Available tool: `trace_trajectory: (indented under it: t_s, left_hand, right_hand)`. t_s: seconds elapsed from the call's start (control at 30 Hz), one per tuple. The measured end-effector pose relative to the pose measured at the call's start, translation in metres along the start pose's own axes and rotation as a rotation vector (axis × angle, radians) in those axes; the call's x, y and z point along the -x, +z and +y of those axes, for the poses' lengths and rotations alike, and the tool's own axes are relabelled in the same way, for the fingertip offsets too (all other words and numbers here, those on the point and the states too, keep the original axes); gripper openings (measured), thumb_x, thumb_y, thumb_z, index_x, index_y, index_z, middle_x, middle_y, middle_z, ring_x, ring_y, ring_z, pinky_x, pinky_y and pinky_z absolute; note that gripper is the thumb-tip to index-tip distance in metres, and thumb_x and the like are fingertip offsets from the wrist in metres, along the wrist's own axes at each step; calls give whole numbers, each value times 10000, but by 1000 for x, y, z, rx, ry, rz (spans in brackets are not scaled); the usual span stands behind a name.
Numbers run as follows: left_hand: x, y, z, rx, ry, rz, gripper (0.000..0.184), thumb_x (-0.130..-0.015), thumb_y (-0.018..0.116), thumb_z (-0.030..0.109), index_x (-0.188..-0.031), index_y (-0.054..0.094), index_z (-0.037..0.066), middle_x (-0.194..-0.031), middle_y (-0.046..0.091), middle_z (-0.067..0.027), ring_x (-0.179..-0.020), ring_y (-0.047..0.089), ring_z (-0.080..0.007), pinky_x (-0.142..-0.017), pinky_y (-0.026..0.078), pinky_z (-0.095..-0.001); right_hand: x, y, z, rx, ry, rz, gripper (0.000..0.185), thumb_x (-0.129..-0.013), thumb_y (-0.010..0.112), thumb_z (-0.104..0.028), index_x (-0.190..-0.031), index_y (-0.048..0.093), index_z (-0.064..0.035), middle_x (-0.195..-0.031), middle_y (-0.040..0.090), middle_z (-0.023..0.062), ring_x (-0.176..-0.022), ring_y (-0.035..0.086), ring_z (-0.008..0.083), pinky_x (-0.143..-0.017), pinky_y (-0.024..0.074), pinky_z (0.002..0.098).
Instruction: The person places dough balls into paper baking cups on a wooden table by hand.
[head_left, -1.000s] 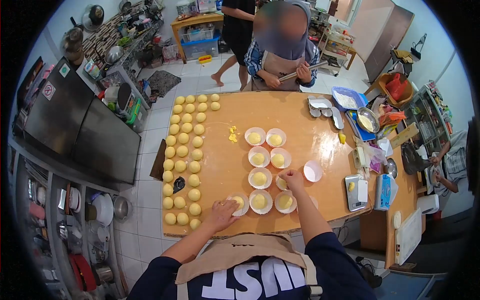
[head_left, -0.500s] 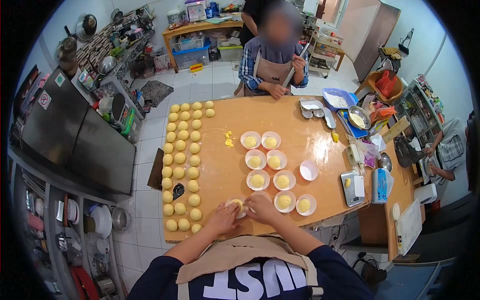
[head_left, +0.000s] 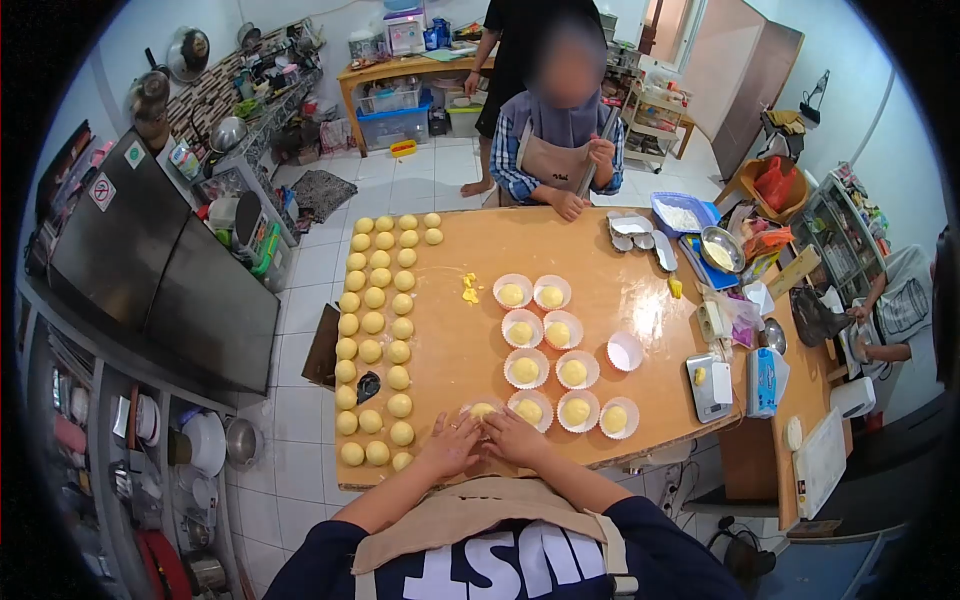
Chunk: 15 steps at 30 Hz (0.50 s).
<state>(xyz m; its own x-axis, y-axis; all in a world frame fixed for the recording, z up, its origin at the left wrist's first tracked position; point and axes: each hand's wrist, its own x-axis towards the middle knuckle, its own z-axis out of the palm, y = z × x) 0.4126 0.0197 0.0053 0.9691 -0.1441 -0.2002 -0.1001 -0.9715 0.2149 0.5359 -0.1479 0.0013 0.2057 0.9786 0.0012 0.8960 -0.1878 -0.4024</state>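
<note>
A white paper baking cup [head_left: 466, 407] with a pale yellow dough ball [head_left: 481, 410] in it stands at the near side of the table, between my hands. My left hand [head_left: 452, 445] has its fingertips at the cup's near left side. From the right, my right hand [head_left: 512, 438] meets the same cup, palm down; both hands' fingers close in around it and cover its near edge. Right beside my right hand is another filled cup [head_left: 530, 409]. Several more filled cups [head_left: 573, 372] stand beyond, and one cup [head_left: 625, 351] holds no dough.
Rows of dough balls [head_left: 372, 323] line the table's left side, around a small black item [head_left: 368, 386]. Yellow scraps [head_left: 470, 288] lie mid-table. A scale [head_left: 708, 388], tissue pack [head_left: 762, 382] and bowl [head_left: 721, 249] are right. A person [head_left: 560, 150] faces me across the table [head_left: 450, 340].
My right hand has drawn back and lies flatter beside the cup, uncovering the filled cup to its right. My left hand has turned slightly outward. The whole view has shifted a little.
</note>
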Motion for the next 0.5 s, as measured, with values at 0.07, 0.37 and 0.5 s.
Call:
trace_trajectory:
  t_s: [0.07, 0.37, 0.5]
  left_hand:
    - [1, 1, 0, 5, -5, 25, 612, -833, 610, 409, -1363, 439, 155, -1438, 397, -61, -1397, 263, -256, -1101, 116, -591]
    - [2, 1, 3, -29, -49, 55, 685, -796, 649, 417, -1373, 416, 130, -1442, 392, -67, -1417, 219, -261, -1109, 74, -576]
    - [0, 7, 1, -76, -66, 67, 714, -836, 568, 537, -1394, 397, 127, -1474, 350, -79, -1431, 174, -254, -1117, 20, -565]
  right_hand:
    - [-2, 0, 0, 5, 25, -22, 440, -888, 578, -327, -1210, 555, -28, -1246, 532, 150, -1202, 492, 288, -1087, 328, 445]
    - [-4, 2, 9, 14, -24, 129, 468, -877, 582, -353, -1216, 545, -33, -1254, 521, 151, -1185, 494, 311, -1066, 342, 448]
    - [-6, 13, 15, 54, -7, 88, 465, -861, 618, -318, -1223, 537, -37, -1254, 513, 156, -1163, 503, 324, -1013, 390, 442]
